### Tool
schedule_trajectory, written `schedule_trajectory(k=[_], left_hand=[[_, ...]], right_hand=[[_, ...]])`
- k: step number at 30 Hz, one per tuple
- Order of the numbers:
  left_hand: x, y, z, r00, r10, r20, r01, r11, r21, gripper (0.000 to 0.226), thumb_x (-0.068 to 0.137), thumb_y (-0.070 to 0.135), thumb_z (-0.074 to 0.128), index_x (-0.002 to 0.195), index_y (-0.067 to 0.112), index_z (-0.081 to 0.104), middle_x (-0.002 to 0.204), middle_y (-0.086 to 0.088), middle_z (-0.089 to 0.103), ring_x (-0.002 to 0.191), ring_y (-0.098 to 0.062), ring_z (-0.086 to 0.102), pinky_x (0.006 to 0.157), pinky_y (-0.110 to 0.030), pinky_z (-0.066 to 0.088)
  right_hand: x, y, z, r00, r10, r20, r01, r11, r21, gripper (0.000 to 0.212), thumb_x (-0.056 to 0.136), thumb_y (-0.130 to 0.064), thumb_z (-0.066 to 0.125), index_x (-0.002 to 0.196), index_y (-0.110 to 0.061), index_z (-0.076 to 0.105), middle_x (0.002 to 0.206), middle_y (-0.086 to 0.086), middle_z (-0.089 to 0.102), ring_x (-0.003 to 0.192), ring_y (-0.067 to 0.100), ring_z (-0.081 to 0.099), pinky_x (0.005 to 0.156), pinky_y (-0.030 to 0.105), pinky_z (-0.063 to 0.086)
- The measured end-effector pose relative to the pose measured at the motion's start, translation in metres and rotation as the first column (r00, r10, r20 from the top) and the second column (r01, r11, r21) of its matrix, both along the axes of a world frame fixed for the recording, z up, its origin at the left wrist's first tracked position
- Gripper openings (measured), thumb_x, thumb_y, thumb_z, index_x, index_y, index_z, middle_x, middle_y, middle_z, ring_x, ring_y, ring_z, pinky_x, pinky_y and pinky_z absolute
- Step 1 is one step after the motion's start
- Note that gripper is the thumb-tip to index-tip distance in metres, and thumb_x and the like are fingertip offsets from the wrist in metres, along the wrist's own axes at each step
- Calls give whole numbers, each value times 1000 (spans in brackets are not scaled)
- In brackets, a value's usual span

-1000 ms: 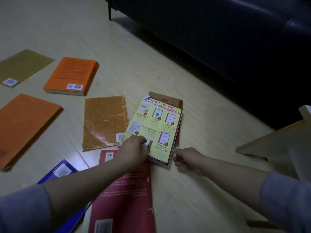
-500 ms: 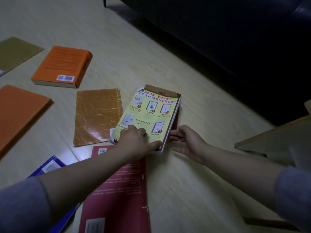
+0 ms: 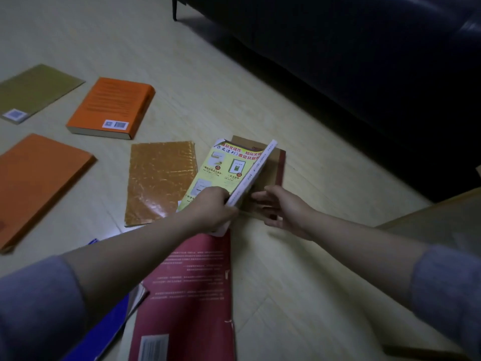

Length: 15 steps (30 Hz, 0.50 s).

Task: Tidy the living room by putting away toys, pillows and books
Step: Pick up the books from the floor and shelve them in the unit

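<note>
A yellow-covered book (image 3: 223, 168) is tilted up on its left edge over a brown book (image 3: 270, 165) that lies flat on the floor. My left hand (image 3: 210, 207) grips the yellow book's near corner. My right hand (image 3: 281, 207) reaches in under the raised spine, fingers straight, touching the brown book. A red book (image 3: 190, 290) lies under my left forearm, and a blue book (image 3: 104, 327) peeks out beside it. Further left lie a glossy amber book (image 3: 158, 181), a thick orange book (image 3: 112, 108), a flat orange book (image 3: 33, 186) and an olive book (image 3: 33, 92).
A dark sofa (image 3: 364, 61) fills the upper right, one leg (image 3: 175, 9) standing on the pale wooden floor (image 3: 299, 282). A light wooden furniture edge (image 3: 429, 217) juts in at the right.
My left hand has lifted the yellow book's right side, tipping it up off the brown book. My right hand has slid in beneath it.
</note>
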State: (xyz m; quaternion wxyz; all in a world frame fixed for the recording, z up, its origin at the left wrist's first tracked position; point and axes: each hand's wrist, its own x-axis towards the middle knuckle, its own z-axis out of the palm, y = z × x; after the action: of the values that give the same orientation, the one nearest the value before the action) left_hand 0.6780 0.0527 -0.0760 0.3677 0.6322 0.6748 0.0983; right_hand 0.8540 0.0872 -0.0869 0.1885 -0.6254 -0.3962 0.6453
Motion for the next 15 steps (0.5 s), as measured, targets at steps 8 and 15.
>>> schedule_trajectory(k=[8, 15], left_hand=[[-69, -20, 54, 676, 327, 660, -288, 942, -172, 17, 93, 2, 49, 99, -7, 61, 88, -26, 64, 73, -25, 69, 63, -29, 60], [-64, -25, 82, 332, 378, 864, -353, 899, -257, 18, 93, -1, 42, 92, -6, 59, 84, -17, 69, 75, -21, 71, 64, -27, 58]], right_hand=[[0, -3, -4, 992, -32, -125, 14, 989, -145, 58, 90, -58, 47, 125, -11, 53, 121, 11, 58, 113, 27, 55, 99, 41, 47], [-35, -6, 9, 940, -126, -317, 54, 972, -228, 90, 77, -74, 47, 132, -2, 48, 129, 20, 56, 120, 32, 54, 106, 44, 42]])
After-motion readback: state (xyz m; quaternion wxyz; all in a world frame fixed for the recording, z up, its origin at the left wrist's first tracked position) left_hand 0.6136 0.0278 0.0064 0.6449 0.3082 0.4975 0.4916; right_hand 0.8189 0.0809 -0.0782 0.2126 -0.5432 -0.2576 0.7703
